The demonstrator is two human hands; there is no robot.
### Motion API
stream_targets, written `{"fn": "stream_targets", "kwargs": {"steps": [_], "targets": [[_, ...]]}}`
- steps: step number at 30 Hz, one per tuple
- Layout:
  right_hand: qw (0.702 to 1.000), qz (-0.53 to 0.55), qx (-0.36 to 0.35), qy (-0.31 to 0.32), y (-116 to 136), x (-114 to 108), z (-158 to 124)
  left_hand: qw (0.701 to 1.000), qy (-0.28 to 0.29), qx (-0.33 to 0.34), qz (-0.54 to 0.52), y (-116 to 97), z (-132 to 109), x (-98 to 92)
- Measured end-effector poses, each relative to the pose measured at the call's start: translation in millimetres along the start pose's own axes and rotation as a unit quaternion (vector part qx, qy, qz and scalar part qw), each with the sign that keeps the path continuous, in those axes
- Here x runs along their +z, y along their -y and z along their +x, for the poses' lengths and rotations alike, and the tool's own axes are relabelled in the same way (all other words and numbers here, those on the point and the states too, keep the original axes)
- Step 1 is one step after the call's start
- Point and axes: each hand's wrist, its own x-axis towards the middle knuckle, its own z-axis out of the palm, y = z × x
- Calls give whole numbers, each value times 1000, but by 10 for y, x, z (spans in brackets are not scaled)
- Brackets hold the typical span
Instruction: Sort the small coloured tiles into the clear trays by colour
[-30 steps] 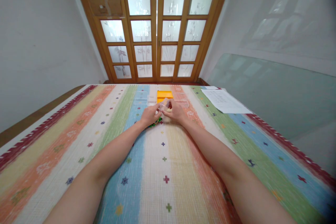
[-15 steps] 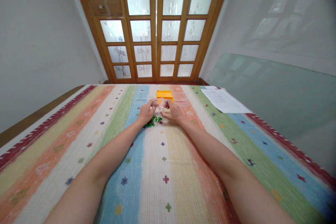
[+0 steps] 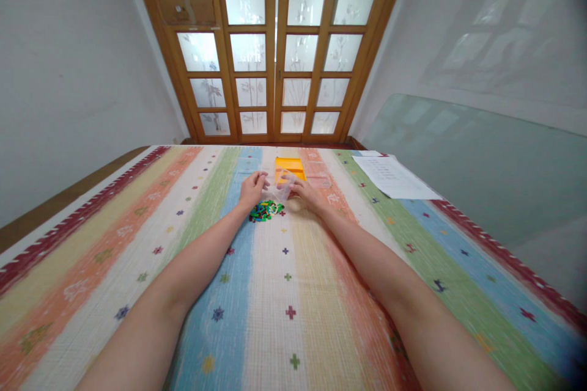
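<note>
My right hand point(image 3: 306, 192) grips a clear plastic piece point(image 3: 287, 182), perhaps a small box or bag, between thumb and fingers. My left hand point(image 3: 252, 189) is closed just left of it, fingertips pressed together; whether anything is pinched there is too small to make out. Below the hands on the cloth lies a pile of tiny green, blue, yellow, red and white pieces point(image 3: 265, 211), which look like mini building bricks. An orange open box point(image 3: 290, 163) sits just behind the plastic piece, partly covered by it and my right fingers.
A clear plastic tray point(image 3: 321, 176) lies right of the orange box, and another see-through item point(image 3: 247, 164) is faintly visible on the left. Printed paper sheets point(image 3: 392, 176) rest near the right edge of the striped tablecloth point(image 3: 293, 287). Wooden glazed doors point(image 3: 275, 49) stand beyond.
My hands have moved apart; the left hand has come off the clear plastic piece, which stays in my right hand, now tilted. More of the brick pile and the orange box shows.
</note>
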Motion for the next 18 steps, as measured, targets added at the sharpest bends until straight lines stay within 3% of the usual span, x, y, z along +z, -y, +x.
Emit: {"fn": "stream_targets", "kwargs": {"steps": [11,14,18], "targets": [[989,-57,-40,-134,-52,-161,24,974,-41,70,210,-159,-89,-24],[988,-70,-36,-135,-76,-162,23,977,-37,82,192,-179,-95,-14],[989,-78,-30,-125,-71,-143,-12,994,-45,54,79,-151,-55,-8]]}}
